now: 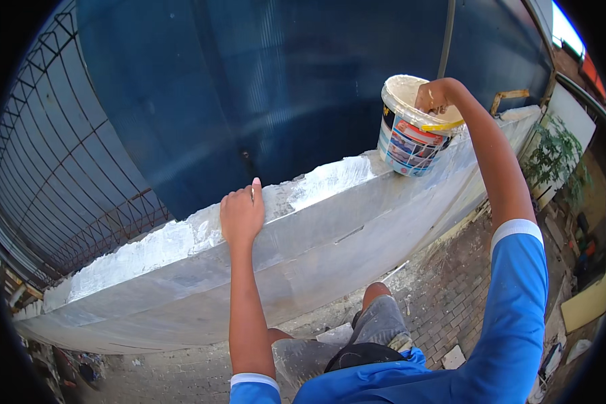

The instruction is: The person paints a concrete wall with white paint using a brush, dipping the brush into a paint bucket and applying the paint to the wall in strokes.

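Big dark-blue sheet panel (pixel 182 87) out back, rusty wire grid (pixel 60 163) off left, leafy plant (pixel 555 155) over right, kinda scruffy brick paving (pixel 444 296) below.

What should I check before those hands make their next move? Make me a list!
1. Bucket sits on top of the wall: ok.
2. Bucket can't tip off: cannot tell; it stands close to the wall's front edge.
3. Right hand is in the bucket's mouth: ok.
4. Left hand rests on the wall's top: ok.
5. Left hand is free of anything: cannot tell; something thin and pale shows by its thumb, but its grip is hidden.
6. White stuff covers the whole wall top: not ok; a grey patch shows just right of the left hand.
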`<state>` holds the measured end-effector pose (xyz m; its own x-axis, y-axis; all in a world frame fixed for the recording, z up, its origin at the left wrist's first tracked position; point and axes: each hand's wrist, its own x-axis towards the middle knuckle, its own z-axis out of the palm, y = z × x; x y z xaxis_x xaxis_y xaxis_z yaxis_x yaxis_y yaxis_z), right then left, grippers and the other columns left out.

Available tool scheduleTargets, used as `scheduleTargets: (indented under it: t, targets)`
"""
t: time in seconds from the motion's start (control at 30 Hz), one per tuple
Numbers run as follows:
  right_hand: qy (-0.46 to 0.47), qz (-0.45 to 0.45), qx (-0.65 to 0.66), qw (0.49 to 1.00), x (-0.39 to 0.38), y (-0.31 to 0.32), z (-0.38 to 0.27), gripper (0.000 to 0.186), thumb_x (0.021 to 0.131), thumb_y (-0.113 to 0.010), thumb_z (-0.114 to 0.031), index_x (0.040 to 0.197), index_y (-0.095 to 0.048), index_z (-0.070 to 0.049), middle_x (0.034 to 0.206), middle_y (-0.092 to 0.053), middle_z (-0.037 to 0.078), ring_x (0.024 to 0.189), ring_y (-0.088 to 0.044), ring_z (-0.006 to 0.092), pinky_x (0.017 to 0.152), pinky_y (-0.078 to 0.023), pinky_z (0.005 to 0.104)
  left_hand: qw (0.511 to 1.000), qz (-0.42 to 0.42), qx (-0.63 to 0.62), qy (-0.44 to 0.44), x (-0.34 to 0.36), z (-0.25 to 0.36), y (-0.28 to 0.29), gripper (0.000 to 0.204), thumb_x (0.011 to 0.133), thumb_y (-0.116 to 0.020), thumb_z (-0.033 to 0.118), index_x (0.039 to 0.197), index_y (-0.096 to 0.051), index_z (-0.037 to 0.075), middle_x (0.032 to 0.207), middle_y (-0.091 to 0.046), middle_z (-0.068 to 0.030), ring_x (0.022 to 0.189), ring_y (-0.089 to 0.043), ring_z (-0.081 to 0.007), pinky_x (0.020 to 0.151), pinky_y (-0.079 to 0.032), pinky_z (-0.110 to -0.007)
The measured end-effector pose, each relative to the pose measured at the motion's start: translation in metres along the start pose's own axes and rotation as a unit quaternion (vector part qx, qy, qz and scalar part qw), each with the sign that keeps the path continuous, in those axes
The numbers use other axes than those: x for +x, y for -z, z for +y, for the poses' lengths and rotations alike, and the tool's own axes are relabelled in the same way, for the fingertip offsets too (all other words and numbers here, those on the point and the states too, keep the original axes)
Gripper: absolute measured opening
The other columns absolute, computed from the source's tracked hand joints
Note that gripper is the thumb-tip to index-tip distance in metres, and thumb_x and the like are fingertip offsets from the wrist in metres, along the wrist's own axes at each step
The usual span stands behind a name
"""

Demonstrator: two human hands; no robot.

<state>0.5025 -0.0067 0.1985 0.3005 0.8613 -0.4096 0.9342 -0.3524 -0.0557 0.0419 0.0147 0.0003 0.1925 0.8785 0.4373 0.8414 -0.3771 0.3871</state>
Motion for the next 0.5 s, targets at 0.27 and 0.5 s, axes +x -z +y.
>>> scheduleTargets:
  t: [0.27, 0.5]
  targets:
    - [0.002, 0.004, 0.217, 0.976, -0.026, 0.007, 0.010, 0.034, 0.088, -0.074, -0.035, 0.107, -0.075, -0.007, 0.061, -0.055, 0.001, 0.047, -0.036, 0.0061, 0.043, -0.027, 0.0206, 1.000, -0.003, 0.000, 0.005, -0.001, -0.003, 0.000, 0.057, 0.105, -0.031, 0.038, 0.090, -0.071, -0.001, 0.089, -0.069, -0.0175, 0.091, -0.062, -0.0340, 0.097, -0.042, -0.045]
    - [0.006, 0.040, 0.358, 0.933, -0.044, 0.013, 0.037, 0.035, 0.088, -0.073, -0.038, 0.089, -0.071, -0.003, 0.055, -0.049, -0.002, 0.043, -0.033, 0.0040, 0.041, -0.027, 0.0196, 1.000, 0.000, -0.004, 0.006, -0.001, -0.002, 0.002, 0.057, 0.104, -0.032, 0.038, 0.090, -0.071, -0.001, 0.089, -0.069, -0.0175, 0.092, -0.061, -0.0336, 0.097, -0.042, -0.044]
